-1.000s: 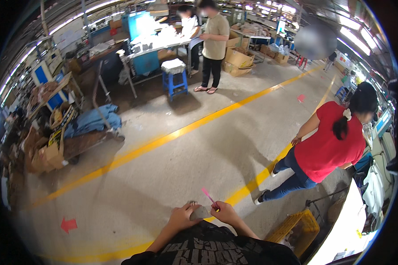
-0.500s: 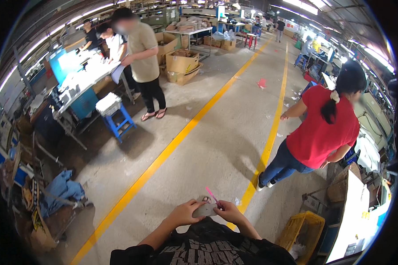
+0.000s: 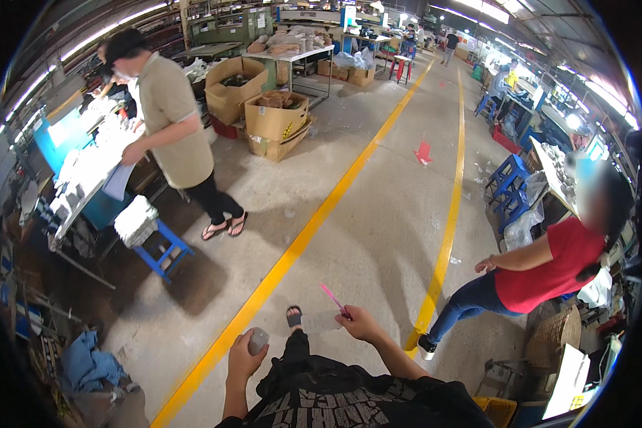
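Observation:
In my left hand (image 3: pixel 244 359) is a small grey, rounded thing (image 3: pixel 259 339) whose kind I cannot make out; my fingers curl round it. My right hand (image 3: pixel 362 324) grips a thin pink stick (image 3: pixel 333 297), pen-like in shape, which points up and left. A pale, see-through strip or sheet (image 3: pixel 319 322) reaches from the right hand toward my foot; its material is unclear. The two hands are apart in front of my dark shirt. My sandalled foot (image 3: pixel 294 315) shows between them on the floor.
A person in beige (image 3: pixel 171 118) stands at the left worktable, near a blue stool (image 3: pixel 165 250). On the right, a person in red (image 3: pixel 542 264) is close by. Yellow lines (image 3: pixel 292 250) border the walkway. Cardboard boxes (image 3: pixel 274 121) and a yellow crate (image 3: pixel 496 409) stand beside it.
My hands have separated; the left moved left with the grey thing. The pale strip now shows at my right hand. I have come forward along the walkway. The person in red has turned.

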{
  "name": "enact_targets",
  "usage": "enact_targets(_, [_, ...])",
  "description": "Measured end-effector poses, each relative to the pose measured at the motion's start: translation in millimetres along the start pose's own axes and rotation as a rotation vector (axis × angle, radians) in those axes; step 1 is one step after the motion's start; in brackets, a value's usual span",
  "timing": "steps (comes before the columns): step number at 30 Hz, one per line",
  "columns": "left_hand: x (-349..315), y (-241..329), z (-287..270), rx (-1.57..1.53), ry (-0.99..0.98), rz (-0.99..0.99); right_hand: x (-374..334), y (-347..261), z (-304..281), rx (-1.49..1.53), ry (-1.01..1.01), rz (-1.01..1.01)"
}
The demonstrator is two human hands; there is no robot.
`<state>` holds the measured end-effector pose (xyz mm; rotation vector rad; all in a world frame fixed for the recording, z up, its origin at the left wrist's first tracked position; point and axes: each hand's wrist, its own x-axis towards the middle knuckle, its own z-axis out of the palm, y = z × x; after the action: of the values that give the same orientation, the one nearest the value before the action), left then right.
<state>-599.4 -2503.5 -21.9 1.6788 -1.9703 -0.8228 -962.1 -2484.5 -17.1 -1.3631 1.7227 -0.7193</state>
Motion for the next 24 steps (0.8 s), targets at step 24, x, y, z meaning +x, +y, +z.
enact_targets(24, [802.7,114.0,227.5,-0.140,-0.354,-0.703,478.6,365.1,-322.0,-0.262,0.172,0.967])
